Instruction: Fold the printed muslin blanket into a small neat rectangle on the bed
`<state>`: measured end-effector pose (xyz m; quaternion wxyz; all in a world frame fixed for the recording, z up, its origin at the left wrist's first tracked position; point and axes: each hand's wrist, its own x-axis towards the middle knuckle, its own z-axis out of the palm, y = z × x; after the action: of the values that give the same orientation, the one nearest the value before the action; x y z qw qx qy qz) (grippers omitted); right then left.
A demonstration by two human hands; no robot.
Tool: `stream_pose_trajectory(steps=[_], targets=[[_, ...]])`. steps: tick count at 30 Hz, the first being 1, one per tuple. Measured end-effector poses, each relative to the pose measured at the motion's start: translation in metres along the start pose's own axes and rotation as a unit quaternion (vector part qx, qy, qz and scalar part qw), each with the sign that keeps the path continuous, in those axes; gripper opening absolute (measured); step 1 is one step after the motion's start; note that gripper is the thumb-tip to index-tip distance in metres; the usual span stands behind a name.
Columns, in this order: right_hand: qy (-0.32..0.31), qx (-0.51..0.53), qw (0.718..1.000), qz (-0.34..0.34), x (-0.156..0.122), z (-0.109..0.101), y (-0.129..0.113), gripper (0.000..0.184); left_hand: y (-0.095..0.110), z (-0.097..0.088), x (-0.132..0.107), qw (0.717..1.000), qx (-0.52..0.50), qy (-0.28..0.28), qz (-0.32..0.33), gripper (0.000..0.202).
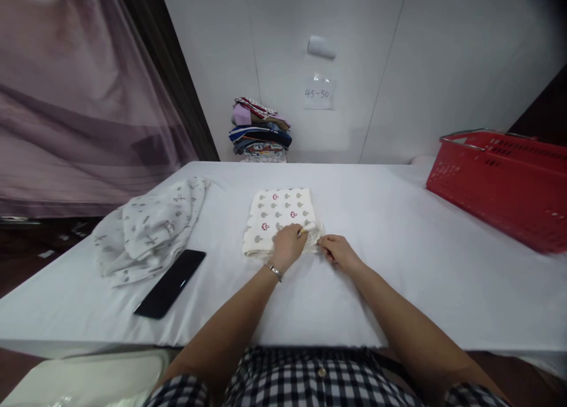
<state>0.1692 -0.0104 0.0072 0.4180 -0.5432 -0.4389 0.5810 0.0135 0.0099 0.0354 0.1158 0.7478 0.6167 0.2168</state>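
I see the folded cloth (279, 215) lying mid-table (390, 265), with my left hand (289, 244) curled closed on its near right corner and my right hand (337, 250) pinching the edge just beside it. A black phone (170, 283) and a crumpled cloth (150, 230) lie to the left, and a red basket (500, 182) stands well apart on the right.

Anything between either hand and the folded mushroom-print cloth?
Nothing visible. The left hand grips the folded cloth at its near right corner; the right hand touches that edge beside it. The phone and crumpled cloth lie off to the left, the red basket far right.
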Motion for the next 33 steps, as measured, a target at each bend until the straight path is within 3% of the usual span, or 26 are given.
stream_pose_trajectory(steps=[7, 24, 29, 33], targets=[[-0.041, 0.035, 0.998, 0.024, 0.003, 0.003, -0.001, 0.03, -0.004, 0.002, 0.003, 0.999, -0.031, -0.019, -0.007, 0.026], [-0.051, 0.071, 0.995, 0.046, 0.014, 0.011, -0.011, 0.019, 0.0, -0.008, 0.005, 0.996, -0.041, -0.063, -0.041, 0.031], [-0.032, 0.028, 0.998, 0.046, 0.015, 0.013, -0.01, 0.029, -0.002, -0.005, 0.008, 0.996, -0.028, -0.076, -0.036, 0.032], [-0.023, 0.013, 0.999, 0.038, 0.017, 0.014, -0.007, 0.025, -0.003, -0.004, 0.01, 0.996, -0.018, -0.08, -0.035, 0.032]])
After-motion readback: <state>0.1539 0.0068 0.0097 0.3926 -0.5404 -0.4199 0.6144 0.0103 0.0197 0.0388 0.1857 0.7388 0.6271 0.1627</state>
